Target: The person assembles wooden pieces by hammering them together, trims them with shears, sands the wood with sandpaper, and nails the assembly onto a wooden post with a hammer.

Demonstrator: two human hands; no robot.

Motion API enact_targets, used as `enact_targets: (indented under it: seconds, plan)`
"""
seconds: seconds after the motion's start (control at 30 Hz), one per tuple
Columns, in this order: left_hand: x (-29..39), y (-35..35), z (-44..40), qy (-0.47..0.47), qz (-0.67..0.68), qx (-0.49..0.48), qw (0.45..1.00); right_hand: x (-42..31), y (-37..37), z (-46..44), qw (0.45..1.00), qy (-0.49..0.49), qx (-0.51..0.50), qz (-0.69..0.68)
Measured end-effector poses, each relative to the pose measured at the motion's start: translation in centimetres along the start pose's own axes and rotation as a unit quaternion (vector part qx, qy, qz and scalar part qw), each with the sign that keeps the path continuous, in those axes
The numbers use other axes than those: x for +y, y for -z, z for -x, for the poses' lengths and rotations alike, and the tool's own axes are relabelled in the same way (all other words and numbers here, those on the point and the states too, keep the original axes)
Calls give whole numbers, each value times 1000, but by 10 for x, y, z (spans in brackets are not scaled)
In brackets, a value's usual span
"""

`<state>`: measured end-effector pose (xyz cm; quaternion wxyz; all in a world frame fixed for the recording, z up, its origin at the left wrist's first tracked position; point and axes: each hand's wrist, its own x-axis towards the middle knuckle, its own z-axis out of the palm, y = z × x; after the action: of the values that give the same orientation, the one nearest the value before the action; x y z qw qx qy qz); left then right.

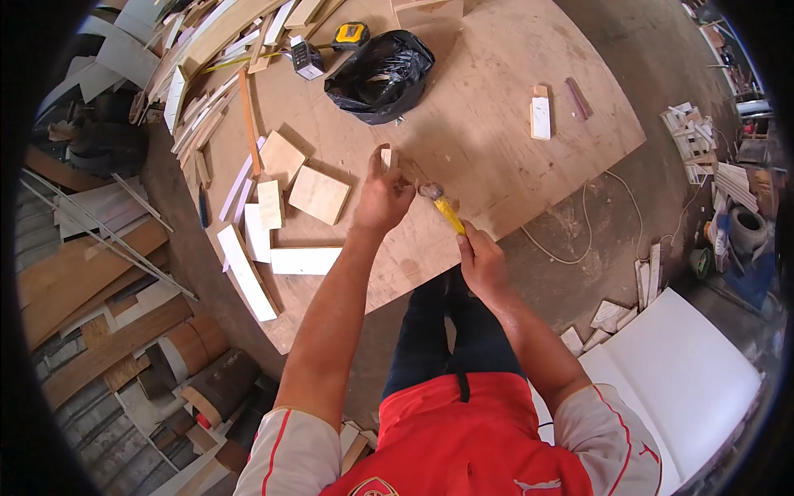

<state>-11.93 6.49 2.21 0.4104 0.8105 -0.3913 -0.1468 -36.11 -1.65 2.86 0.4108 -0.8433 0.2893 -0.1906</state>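
Observation:
My left hand (385, 197) is closed around a small pale wooden block (387, 157) over the plywood table; the fingers hide most of the block. My right hand (485, 263) grips the yellow handle of a hammer (449, 215) near the table's front edge. The hammer's metal head lies close beside my left fingers; I cannot tell whether it touches anything. Left of my left hand are square wooden blocks (319, 195) and white-faced strips (304, 260). Beyond my hands sits an open black plastic bag (380, 78).
A yellow tape measure (351, 35) and a small box (306, 58) lie near the bag. Wood strips (223, 50) are heaped at the back left. A white-faced block (540, 116) and a dark reddish strip (578, 99) lie at right. A cable (589, 227) runs across the floor.

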Motion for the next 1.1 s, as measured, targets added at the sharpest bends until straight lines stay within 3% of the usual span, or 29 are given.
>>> enact_targets:
  seconds: [0.37, 0.57, 0.63, 0.77, 0.87, 1.1]
  plan:
    - [6, 3, 5, 17, -49, -7, 999, -1, -9, -19, 999, 37, 0, 10]
    - [10, 5, 5, 39, -25, -21, 999, -4, -6, -19, 1000, 6, -11, -2]
    - [11, 6, 5, 62, -6, -34, 997, -9, -4, -22, 999, 39, 11, 2]
    - [6, 5, 6, 20, -12, -9, 1000, -18, 3, -30, 996, 87, 28, -2]
    - [5, 3, 5, 25, -10, -13, 1000, 0, -1, -30, 992, 79, -27, 90]
    - [8, 6, 6, 32, -12, -24, 999, -9, 10, -37, 992, 126, 4, 31]
